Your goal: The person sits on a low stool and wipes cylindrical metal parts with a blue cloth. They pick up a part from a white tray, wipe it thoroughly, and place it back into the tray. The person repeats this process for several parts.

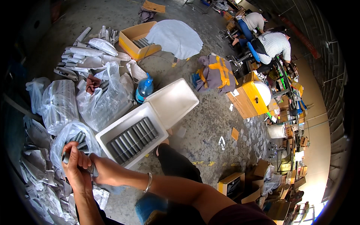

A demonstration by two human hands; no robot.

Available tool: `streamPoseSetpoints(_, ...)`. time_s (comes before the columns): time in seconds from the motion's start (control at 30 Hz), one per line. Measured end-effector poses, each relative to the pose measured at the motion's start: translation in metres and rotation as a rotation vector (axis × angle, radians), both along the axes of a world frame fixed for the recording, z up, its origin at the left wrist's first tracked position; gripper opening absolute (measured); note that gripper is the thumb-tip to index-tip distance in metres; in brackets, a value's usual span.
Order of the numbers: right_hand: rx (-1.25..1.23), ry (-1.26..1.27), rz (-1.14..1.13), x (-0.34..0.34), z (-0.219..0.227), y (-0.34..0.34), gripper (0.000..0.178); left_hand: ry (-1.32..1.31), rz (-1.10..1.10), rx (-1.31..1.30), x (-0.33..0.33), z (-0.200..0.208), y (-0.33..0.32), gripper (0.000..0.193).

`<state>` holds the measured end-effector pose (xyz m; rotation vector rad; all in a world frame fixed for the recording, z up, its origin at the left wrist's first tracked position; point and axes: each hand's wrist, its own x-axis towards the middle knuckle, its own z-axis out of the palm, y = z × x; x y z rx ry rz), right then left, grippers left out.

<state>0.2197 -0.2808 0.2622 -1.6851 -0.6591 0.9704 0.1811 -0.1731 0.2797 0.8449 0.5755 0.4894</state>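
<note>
My left hand [76,165] is closed around a grey tube [66,157], whose round end shows beside the thumb. Close against it, my right hand [107,171] is also closed on the tube; a grey part shows between the two hands. Both are over the lower edge of an open clear plastic bag [60,144] with several grey tubes [80,138] in it. Just right of the bag stands a white foam box [103,139], where a row of dark grey tubes [131,139] lies side by side. Its white lid or second tray [173,103] adjoins the far right side.
Crumpled newspaper [45,191] lies at lower left. Beyond are filled plastic bags [60,101], newspaper-wrapped bundles [88,52], a blue bottle [144,89] and a cardboard box [139,39] partly under grey cloth [175,37]. Two people [272,45] work at benches on the right.
</note>
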Motion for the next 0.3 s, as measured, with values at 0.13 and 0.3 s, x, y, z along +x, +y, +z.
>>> streamPoseSetpoints(0.13,0.391,0.538,0.237,0.002,0.000,-0.012,0.047,-0.456,-0.497,-0.332,-0.013,0.012,0.012,0.033)
streamPoseSetpoints(0.3,0.219,0.196,0.171,0.002,0.000,-0.004,0.051,-0.196,-0.269,-0.030,-0.017,0.001,0.010,0.033)
